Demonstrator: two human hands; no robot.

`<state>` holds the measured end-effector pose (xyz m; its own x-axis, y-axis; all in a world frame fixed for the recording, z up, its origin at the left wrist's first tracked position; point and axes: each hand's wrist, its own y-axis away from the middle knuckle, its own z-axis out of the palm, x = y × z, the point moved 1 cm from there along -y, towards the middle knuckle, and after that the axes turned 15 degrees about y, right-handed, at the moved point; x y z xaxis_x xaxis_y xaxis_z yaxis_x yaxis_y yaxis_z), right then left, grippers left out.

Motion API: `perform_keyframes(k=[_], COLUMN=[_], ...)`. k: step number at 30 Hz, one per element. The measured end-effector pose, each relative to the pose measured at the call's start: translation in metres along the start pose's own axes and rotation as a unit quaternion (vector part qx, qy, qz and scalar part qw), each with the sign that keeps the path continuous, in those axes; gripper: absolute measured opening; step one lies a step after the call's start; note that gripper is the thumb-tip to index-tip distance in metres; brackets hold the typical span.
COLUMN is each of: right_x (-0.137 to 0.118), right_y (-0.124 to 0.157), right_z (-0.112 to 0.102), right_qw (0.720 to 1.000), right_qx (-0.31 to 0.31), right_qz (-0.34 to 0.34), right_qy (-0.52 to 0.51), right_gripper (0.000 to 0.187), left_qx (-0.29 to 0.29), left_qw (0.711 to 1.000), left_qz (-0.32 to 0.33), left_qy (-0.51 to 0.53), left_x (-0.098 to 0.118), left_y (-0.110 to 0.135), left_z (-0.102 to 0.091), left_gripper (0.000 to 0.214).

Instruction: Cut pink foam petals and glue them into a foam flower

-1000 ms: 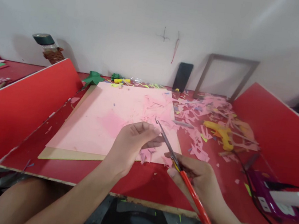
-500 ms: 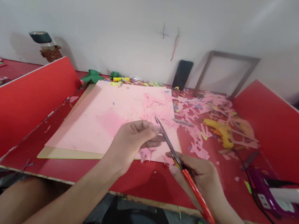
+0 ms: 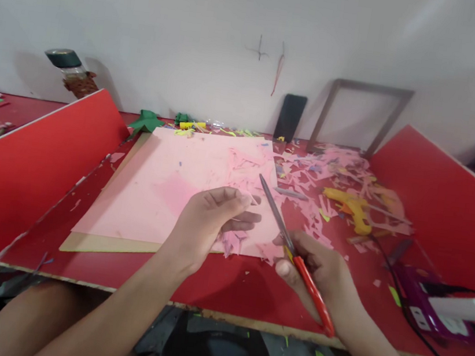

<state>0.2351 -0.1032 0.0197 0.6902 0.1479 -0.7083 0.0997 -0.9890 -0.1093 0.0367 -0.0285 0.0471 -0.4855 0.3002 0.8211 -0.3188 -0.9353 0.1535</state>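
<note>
My left hand [image 3: 209, 221] hovers over the near edge of a large pink paper sheet [image 3: 179, 185], its fingers pinched on a small pink paper piece [image 3: 233, 240] that hangs below them. My right hand [image 3: 321, 274] is closed round red-handled scissors [image 3: 292, 255]. Their blades point up and left, a short way right of my left fingertips and not touching the piece. The sheet lies on a tan board [image 3: 80, 242] on the red table [image 3: 227, 285].
Pink paper scraps [image 3: 333, 179] litter the table to the right, around a yellow glue gun [image 3: 350, 207] with a black cord [image 3: 403, 316]. Red dividers [image 3: 32, 168] stand at both sides. A phone [image 3: 290, 118], an empty frame [image 3: 359, 118] and a jar [image 3: 72, 71] are by the wall.
The scissors and my right hand have shifted right, so the blades have drawn away from my left fingers. My left hand has stayed almost in place.
</note>
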Motion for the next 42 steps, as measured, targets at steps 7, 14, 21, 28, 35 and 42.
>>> perform_keyframes(k=[7, 14, 21, 28, 35, 42], right_x=[0.001, -0.001, -0.002, -0.004, -0.004, 0.001], right_y=[-0.003, 0.0, 0.0, 0.0, 0.001, 0.001], right_z=[-0.01, -0.011, -0.017, -0.018, -0.02, -0.017], right_qw=[0.999, 0.997, 0.996, 0.996, 0.997, 0.997], right_qx=[-0.032, -0.069, -0.085, -0.079, -0.066, -0.039], right_qz=[0.01, 0.026, 0.017, 0.042, 0.028, 0.0], right_qy=[0.001, 0.018, 0.017, 0.008, 0.039, 0.069], right_gripper=[0.034, 0.029, 0.029, 0.038, 0.037, 0.035], left_qx=[-0.021, -0.036, -0.057, -0.074, -0.089, -0.084], left_qw=[0.997, 0.988, 0.98, 0.962, 0.955, 0.957], left_qz=[-0.01, 0.013, -0.009, -0.018, -0.022, -0.02], left_qy=[-0.077, -0.149, -0.192, -0.261, -0.281, -0.277], left_x=[0.006, 0.011, 0.021, 0.025, 0.025, 0.025], left_y=[0.001, 0.005, 0.008, 0.009, 0.009, 0.011], left_z=[0.0, -0.001, -0.001, -0.004, -0.005, -0.006], left_gripper=[0.025, 0.025, 0.022, 0.023, 0.028, 0.026])
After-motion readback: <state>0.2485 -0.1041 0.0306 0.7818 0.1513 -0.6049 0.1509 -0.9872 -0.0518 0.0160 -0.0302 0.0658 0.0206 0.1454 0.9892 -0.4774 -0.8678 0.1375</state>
